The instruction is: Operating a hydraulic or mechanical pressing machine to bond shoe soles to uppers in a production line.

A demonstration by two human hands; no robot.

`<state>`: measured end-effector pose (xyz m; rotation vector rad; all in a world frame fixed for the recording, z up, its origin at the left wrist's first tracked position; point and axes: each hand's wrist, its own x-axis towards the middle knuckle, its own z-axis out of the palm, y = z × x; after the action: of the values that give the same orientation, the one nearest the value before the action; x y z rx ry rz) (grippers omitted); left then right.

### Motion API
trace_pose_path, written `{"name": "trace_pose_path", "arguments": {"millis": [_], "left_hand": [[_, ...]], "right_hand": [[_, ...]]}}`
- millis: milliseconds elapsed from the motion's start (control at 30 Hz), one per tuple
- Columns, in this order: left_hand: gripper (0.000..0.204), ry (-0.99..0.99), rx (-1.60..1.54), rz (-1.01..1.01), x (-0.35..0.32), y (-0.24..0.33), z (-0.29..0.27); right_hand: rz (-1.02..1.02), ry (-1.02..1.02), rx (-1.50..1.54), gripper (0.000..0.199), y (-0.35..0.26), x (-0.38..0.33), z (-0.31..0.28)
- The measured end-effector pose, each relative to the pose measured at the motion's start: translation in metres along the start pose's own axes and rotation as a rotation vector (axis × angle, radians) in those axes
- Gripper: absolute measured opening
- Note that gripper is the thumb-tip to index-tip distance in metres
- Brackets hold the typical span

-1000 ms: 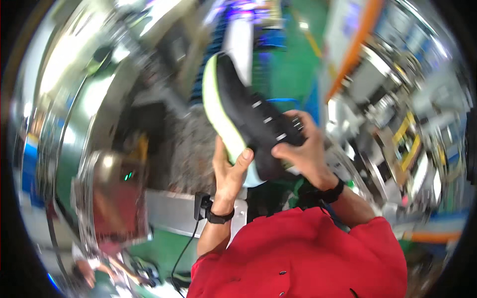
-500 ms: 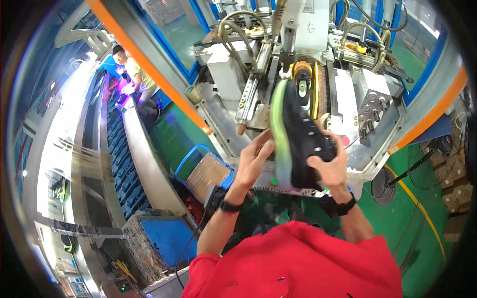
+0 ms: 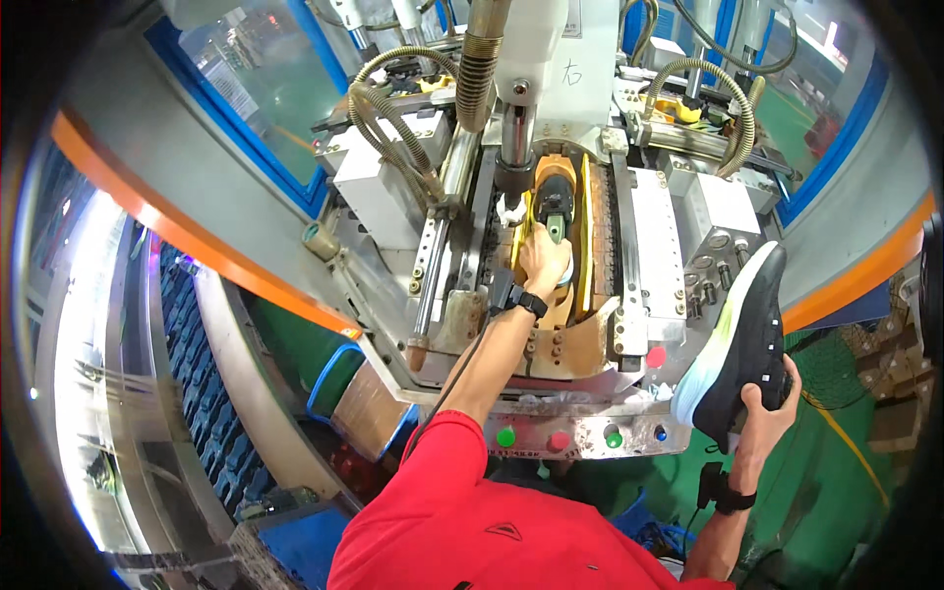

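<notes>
My right hand (image 3: 769, 413) is closed around the heel end of a black sneaker (image 3: 739, 349), held off to the right of the machine. Its thick sole fades from lime yellow to pale blue, and the toe points up and away. My left hand (image 3: 546, 258) reaches into the middle of the machine. There it is closed on a second dark shoe (image 3: 558, 195) with a green insert (image 3: 557, 228) in its opening. That shoe lies lengthwise in an orange and yellow cradle (image 3: 587, 211); the hand hides its rear part.
A metal plunger (image 3: 516, 138) stands just left of the cradle. Green and red buttons (image 3: 559, 441) line the machine's front panel. An orange-edged frame (image 3: 206, 246) flanks the left side, with a conveyor (image 3: 211, 383) beyond it. Cartons (image 3: 900, 393) are stacked at far right.
My left hand has left the held sneaker and moved forward into the machine, onto the shoe there. My right hand has carried its sneaker to the right. The view has shifted closer to the machine.
</notes>
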<state>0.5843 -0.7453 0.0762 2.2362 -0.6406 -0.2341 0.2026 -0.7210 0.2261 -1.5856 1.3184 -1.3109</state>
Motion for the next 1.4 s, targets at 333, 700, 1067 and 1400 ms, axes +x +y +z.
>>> {"name": "trace_pose_path", "arguments": {"millis": [333, 700, 1067, 1400], "left_hand": [[0.016, -0.297, -1.244, -0.543, -0.049, -0.022, -0.093], [0.036, -0.103, -1.029, -0.54, -0.249, -0.085, -0.301], [0.028, 0.603, -1.021, -0.39, -0.364, -0.121, -0.329], [0.019, 0.699, -1.032, -0.665, -0.408, -0.093, -0.284]], "right_hand": [[-0.169, -0.235, -0.29, 0.058, -0.047, 0.144, 0.129], [-0.246, -0.695, -0.749, 0.048, -0.018, 0.095, 0.387], [-0.388, -0.598, -0.668, 0.068, 0.053, 0.047, 0.409], [-0.701, -0.93, 0.228, 0.021, 0.032, -0.182, 0.207]]}}
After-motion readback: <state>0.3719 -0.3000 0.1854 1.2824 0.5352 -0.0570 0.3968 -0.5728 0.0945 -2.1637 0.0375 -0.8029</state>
